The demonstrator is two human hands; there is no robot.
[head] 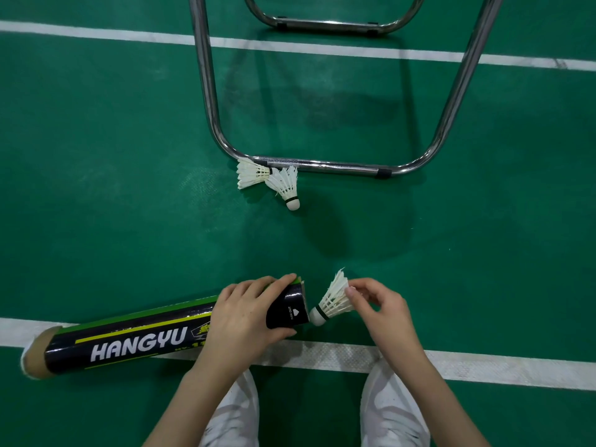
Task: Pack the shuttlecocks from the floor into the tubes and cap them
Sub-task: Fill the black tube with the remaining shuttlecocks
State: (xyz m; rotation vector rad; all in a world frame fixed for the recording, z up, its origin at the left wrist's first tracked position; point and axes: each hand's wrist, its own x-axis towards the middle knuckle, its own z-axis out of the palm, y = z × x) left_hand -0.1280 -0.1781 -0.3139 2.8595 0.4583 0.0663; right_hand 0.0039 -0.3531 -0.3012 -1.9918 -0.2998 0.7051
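A long black and green HANGYU tube (129, 341) lies across the green floor, its open mouth pointing right. My left hand (245, 321) grips the tube near that mouth. My right hand (380, 312) pinches the feathers of a white shuttlecock (332, 301), whose cork tip sits right at the tube's mouth. Two more white shuttlecocks lie on the floor farther off: one (285, 185) with its cork toward me, the other (250, 177) touching it on the left, against a chair leg.
A chrome tubular chair frame (322, 165) stands on the floor ahead, a second one (325, 25) behind it. White court lines (483, 366) cross near my white shoes (393, 411) and at the far side.
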